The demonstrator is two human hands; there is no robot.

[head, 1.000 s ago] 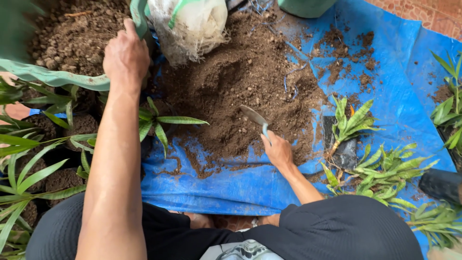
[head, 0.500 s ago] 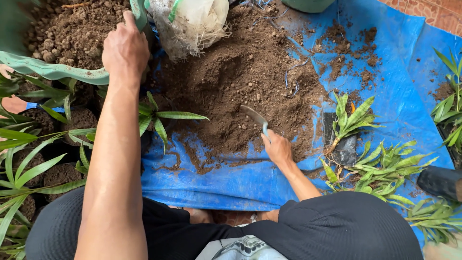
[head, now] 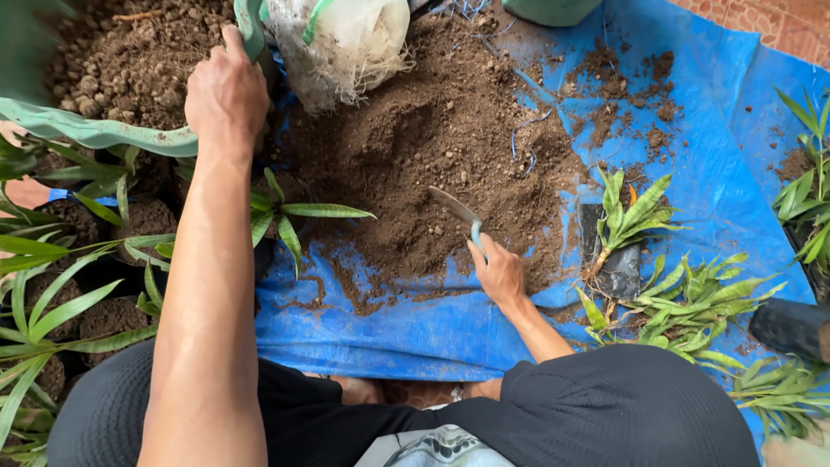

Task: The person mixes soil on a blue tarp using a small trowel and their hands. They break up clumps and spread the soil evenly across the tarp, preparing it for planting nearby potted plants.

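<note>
My right hand (head: 499, 273) grips the handle of a small garden trowel (head: 456, 209), whose blade rests on a heap of brown soil (head: 432, 147) piled on a blue tarp (head: 718, 182). My left hand (head: 226, 91) reaches far forward and holds the rim of a green pot (head: 95, 130) filled with lumpy soil. A small green seedling (head: 281, 212) in a dark bag stands just right of my left forearm.
A white sack (head: 341, 43) lies at the top of the heap. Several bagged seedlings (head: 60, 277) crowd the left side. Loose green plants (head: 683, 294) lie on the tarp at the right, near a black bag (head: 791, 327). Tiled floor (head: 761, 22) shows top right.
The view has shifted slightly. Both hands stay nearly where they were, the trowel still on the soil heap.
</note>
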